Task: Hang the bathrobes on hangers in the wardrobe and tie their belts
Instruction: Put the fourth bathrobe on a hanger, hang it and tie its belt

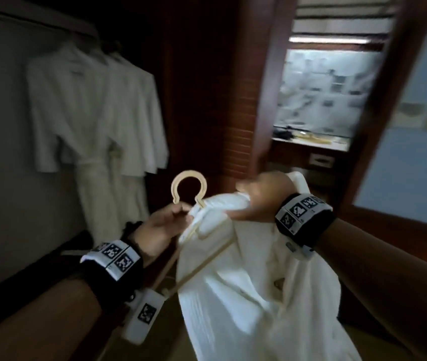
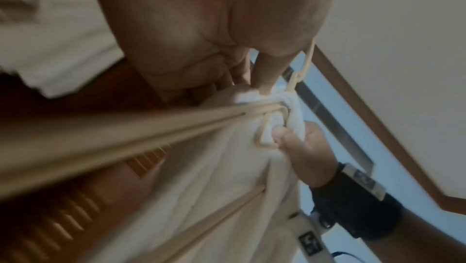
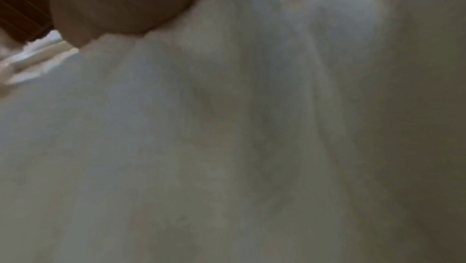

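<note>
In the head view a pale wooden hanger (image 1: 189,187) with a round open hook is held in front of the wardrobe. My left hand (image 1: 181,213) pinches it just below the hook, where the white bathrobe (image 1: 246,282) bunches over it. My right hand (image 1: 245,191) grips the robe's collar to the right of the hook, and the cloth hangs down from there. The left wrist view shows the hanger (image 2: 126,127) bars running under the bathrobe (image 2: 214,177). There my left hand's fingers (image 2: 262,76) are at the neck, and my right hand (image 2: 302,147) presses its thumb on cloth and hanger. White cloth (image 3: 227,127) fills the right wrist view.
Several white robes (image 1: 90,113) hang from a rail in the wardrobe at the left; the nearest one has its belt tied. A dark wooden louvred panel (image 1: 207,100) stands behind the hanger. A brown door frame (image 1: 267,87) and a bright window (image 1: 329,92) are at the right.
</note>
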{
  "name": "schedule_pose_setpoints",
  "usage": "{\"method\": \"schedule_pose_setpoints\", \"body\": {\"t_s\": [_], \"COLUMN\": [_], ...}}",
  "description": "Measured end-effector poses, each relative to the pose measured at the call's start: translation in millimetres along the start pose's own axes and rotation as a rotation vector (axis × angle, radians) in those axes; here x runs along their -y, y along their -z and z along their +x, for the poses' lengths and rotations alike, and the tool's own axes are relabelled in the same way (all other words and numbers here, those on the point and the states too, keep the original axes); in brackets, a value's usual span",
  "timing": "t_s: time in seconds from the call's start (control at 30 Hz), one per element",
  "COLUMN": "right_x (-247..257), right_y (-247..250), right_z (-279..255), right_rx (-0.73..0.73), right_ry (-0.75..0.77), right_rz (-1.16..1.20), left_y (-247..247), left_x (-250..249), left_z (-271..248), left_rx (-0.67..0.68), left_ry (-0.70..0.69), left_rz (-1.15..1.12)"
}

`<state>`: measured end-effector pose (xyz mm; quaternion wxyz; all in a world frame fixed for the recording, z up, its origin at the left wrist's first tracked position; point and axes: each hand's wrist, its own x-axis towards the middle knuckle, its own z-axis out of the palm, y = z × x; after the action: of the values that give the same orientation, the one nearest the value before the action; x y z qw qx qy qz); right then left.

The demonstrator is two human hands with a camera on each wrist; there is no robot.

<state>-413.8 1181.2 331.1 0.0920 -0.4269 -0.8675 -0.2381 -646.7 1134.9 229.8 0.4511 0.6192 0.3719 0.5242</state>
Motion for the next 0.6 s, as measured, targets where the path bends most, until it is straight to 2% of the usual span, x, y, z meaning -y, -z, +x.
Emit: {"method": "schedule_pose_setpoints", "body": {"t_s": [0.13, 0.2, 0.27, 0.33, 0.43, 0.53, 0.6], "right_x": [19.6, 19.8, 17.3, 17.1, 25.7, 40.6, 53.6], "right_y": [-19.4, -34.2, -51.5, -68.4, -96.8, -116.3, -118.1], "right_z": [110.4, 162.9, 210.6, 253.4, 306.9, 353.6, 381.8], "right_rx": [-0.026, -0.079, -0.146, -0.182, -0.202, -0.24, -0.209], "right_ry": [0.152, 0.189, 0.217, 0.254, 0.351, 0.428, 0.458], "right_rz": [-0.001, 0.025, 0.065, 0.124, 0.186, 0.283, 0.313], "left_y": [79.9, 116.3, 154.0, 184.7, 215.4, 249.1, 269.9], "left_x": [-4.3, -11.6, -13.3, -10.0, -0.5, 18.7, 35.2], "left_z": [25.2, 48.0, 72.1, 94.4, 118.7, 122.1, 112.9], "left_rx": [-0.168, -0.156, -0.157, -0.135, -0.077, -0.12, -0.163], "left_ry": [-0.029, -0.062, -0.027, 0.071, 0.297, 0.439, 0.529], "left_rz": [0.289, 0.51, 0.6, 0.628, 0.62, 0.69, 0.756]}}
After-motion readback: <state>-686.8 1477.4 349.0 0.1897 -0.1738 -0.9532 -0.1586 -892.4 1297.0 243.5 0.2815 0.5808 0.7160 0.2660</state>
